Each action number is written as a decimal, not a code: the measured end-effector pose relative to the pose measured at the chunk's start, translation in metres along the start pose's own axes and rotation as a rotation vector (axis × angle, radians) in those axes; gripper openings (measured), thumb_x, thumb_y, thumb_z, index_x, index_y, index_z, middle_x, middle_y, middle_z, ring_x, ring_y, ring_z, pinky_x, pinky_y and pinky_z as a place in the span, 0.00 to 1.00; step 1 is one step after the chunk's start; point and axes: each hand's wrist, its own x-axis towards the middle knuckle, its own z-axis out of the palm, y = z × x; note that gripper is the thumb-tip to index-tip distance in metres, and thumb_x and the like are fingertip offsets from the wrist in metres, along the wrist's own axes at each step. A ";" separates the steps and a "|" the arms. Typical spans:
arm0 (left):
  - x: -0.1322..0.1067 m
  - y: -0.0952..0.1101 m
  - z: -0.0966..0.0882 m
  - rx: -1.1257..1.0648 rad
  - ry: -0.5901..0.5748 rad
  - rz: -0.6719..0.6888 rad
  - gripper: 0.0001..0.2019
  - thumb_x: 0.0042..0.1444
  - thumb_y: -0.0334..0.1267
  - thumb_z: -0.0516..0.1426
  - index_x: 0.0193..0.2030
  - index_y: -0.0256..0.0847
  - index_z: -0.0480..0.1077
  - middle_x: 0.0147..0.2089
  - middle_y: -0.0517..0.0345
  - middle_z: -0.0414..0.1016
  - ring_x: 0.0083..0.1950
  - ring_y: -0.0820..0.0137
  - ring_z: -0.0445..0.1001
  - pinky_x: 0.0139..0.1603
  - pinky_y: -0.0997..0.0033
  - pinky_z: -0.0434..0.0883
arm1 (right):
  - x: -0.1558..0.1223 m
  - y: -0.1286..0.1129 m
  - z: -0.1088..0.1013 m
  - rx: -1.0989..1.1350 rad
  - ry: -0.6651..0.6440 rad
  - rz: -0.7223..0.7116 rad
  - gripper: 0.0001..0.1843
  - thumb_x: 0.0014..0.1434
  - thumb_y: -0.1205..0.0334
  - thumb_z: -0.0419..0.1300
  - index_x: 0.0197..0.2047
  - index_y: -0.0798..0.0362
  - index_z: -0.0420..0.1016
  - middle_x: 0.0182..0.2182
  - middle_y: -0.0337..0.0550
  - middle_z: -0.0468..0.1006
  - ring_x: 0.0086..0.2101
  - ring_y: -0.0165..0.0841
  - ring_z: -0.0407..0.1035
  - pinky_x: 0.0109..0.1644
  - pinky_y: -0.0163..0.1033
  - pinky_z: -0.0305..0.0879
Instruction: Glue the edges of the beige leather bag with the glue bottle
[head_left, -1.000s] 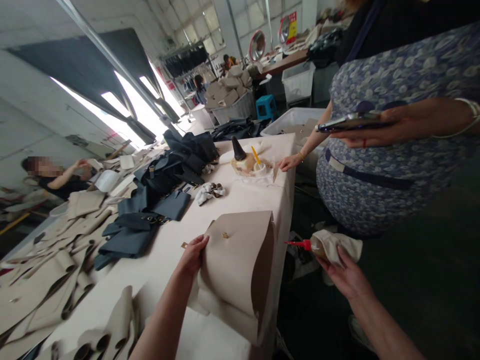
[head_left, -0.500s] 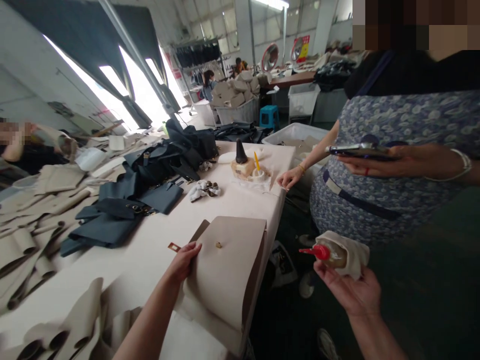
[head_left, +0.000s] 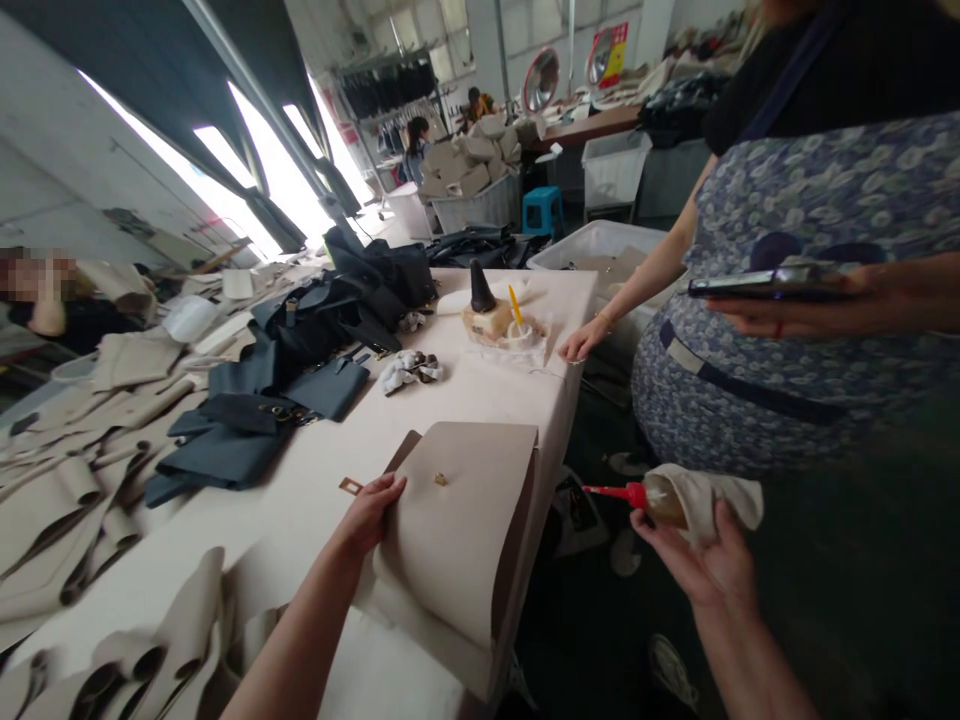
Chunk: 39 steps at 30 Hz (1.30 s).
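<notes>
My left hand (head_left: 370,515) rests closed on the left edge of a curved beige leather panel (head_left: 461,535) with a small brass stud, which hangs over the near right edge of the white table (head_left: 315,510). My right hand (head_left: 701,560) is off the table to the right and grips a glue bottle (head_left: 660,497) wrapped in a beige cloth, its red nozzle pointing left toward the panel. Nozzle and panel are apart.
Dark blue leather pieces (head_left: 300,370) and rolled beige pieces (head_left: 67,480) cover the left of the table. A glue pot with a black cone (head_left: 487,310) and crumpled rags (head_left: 409,370) sit further back. A person in a patterned apron (head_left: 787,300) stands at the right, phone in hand.
The view has shifted slightly. My right hand with the bottle has dropped a little and levelled, its nozzle now pointing left. My left hand stays on the panel.
</notes>
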 end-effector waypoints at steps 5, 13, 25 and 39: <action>0.001 0.002 0.005 0.017 0.009 0.008 0.18 0.34 0.42 0.72 0.32 0.36 0.77 0.29 0.56 0.80 0.28 0.71 0.76 0.31 0.76 0.74 | 0.019 0.011 -0.017 -0.031 -0.002 0.024 0.15 0.46 0.57 0.64 0.41 0.43 0.76 0.42 0.38 0.80 0.47 0.46 0.71 0.59 0.73 0.52; 0.008 0.010 0.013 0.031 0.038 0.013 0.19 0.32 0.42 0.73 0.32 0.36 0.77 0.29 0.55 0.81 0.28 0.70 0.77 0.31 0.75 0.74 | 0.064 0.046 -0.019 -0.139 -0.127 0.000 0.28 0.39 0.60 0.73 0.46 0.46 0.75 0.43 0.38 0.80 0.44 0.38 0.74 0.46 0.46 0.76; 0.011 -0.001 0.018 0.008 0.096 -0.001 0.19 0.30 0.41 0.73 0.30 0.36 0.77 0.27 0.56 0.80 0.27 0.71 0.76 0.30 0.77 0.73 | 0.101 0.080 -0.011 -0.069 -0.026 -0.127 0.22 0.39 0.56 0.74 0.39 0.47 0.78 0.34 0.33 0.82 0.33 0.29 0.76 0.36 0.31 0.76; 0.008 0.000 0.016 -0.007 0.111 -0.013 0.18 0.33 0.40 0.72 0.31 0.36 0.76 0.29 0.55 0.80 0.28 0.70 0.76 0.31 0.75 0.73 | 0.099 0.079 -0.004 -0.112 -0.177 -0.007 0.23 0.41 0.62 0.72 0.43 0.43 0.76 0.44 0.35 0.80 0.47 0.34 0.72 0.63 0.48 0.60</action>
